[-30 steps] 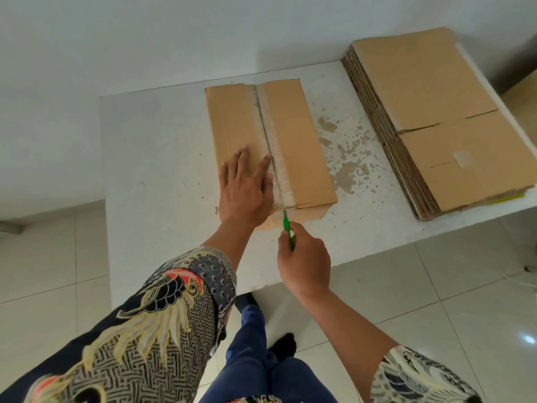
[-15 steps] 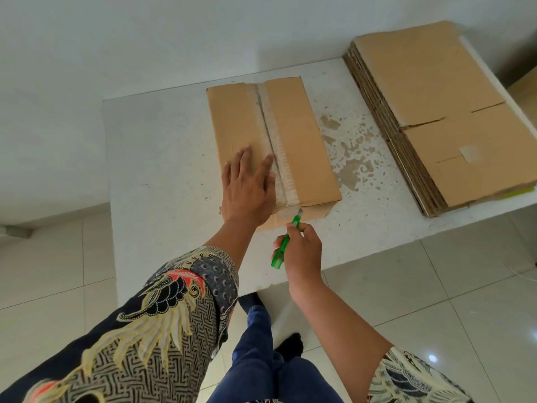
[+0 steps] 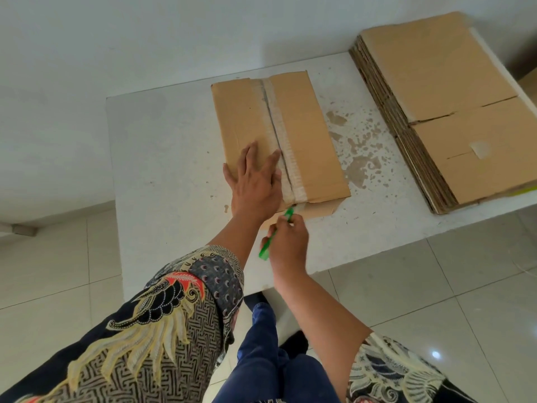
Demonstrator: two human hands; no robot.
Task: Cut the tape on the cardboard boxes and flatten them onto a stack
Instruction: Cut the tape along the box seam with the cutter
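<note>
A brown cardboard box [image 3: 308,132] stands on the white table [image 3: 162,158], its top flaps joined by a strip of clear tape [image 3: 283,141] along the middle seam. My left hand [image 3: 254,181] presses flat on the left flap near the box's front edge, fingers straight. My right hand [image 3: 287,242] grips a green cutter [image 3: 276,234] just below the box's near edge; its tip touches the tape end on the front face. A stack of flattened boxes [image 3: 444,91] lies at the table's right end.
The tabletop has chipped brown patches [image 3: 360,158] between the box and the stack. The table stands against a white wall [image 3: 145,39]. The table's front edge runs just behind my right hand, with pale floor tiles [image 3: 436,286] below.
My right hand turned the green cutter from pointing upright to slanting, and brought its tip up to the tape at the box's front edge. My left hand stayed pressed on the flap.
</note>
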